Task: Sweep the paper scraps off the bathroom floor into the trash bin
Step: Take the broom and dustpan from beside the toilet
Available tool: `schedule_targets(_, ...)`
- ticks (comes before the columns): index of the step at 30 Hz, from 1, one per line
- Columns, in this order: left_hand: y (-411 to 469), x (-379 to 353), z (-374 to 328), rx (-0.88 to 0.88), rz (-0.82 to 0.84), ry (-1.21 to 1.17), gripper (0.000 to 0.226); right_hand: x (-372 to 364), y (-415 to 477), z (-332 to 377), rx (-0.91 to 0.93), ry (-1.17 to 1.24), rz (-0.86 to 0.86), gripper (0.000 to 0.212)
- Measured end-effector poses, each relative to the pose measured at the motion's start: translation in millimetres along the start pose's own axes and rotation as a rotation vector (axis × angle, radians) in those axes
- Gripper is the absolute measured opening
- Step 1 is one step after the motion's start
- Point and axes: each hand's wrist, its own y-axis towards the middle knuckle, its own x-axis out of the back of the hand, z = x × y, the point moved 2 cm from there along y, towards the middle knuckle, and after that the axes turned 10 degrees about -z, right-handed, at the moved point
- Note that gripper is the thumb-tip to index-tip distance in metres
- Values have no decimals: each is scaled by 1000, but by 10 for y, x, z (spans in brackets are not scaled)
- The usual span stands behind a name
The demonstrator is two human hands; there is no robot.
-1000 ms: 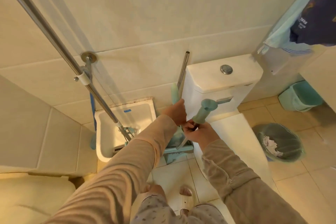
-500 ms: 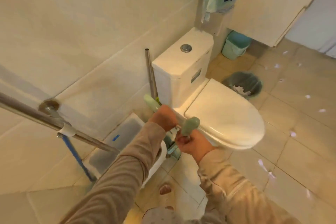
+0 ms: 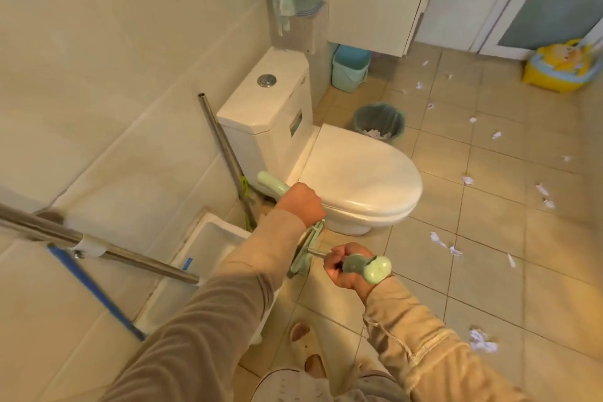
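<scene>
Left hand [image 3: 301, 204] clamps the far green handle [image 3: 270, 184], right hand [image 3: 344, 266] the near green handle [image 3: 370, 267], probably to pull the two tools apart before sweeping the paper scraps [image 3: 467, 180] at right.

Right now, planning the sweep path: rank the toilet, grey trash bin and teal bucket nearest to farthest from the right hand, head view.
1. The toilet, just ahead of the right hand.
2. The grey trash bin, beyond the toilet.
3. The teal bucket, farthest back, below the cabinet.

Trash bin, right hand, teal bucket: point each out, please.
trash bin [image 3: 375, 116], head view, inner wall.
right hand [image 3: 339, 274], head view, curled fingers.
teal bucket [image 3: 347, 77], head view, front wall.
</scene>
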Motion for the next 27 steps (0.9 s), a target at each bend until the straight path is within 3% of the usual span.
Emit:
schedule_targets(7, 274, 522, -378, 13, -19, -11, 27, 592, -320, 221, 107, 98, -42, 42)
schedule_targets(14, 295, 482, -590, 157, -29, -250, 35, 1047, -505, 308, 318, -122, -124, 41)
schedule_targets(20, 411, 321, -994, 167, 11, -428, 39, 1458, -454, 299, 363, -273, -289, 39)
schedule_targets(27, 488, 432, -1339, 44, -75, -417, 30, 1760, -288, 155, 341, -44, -308, 40)
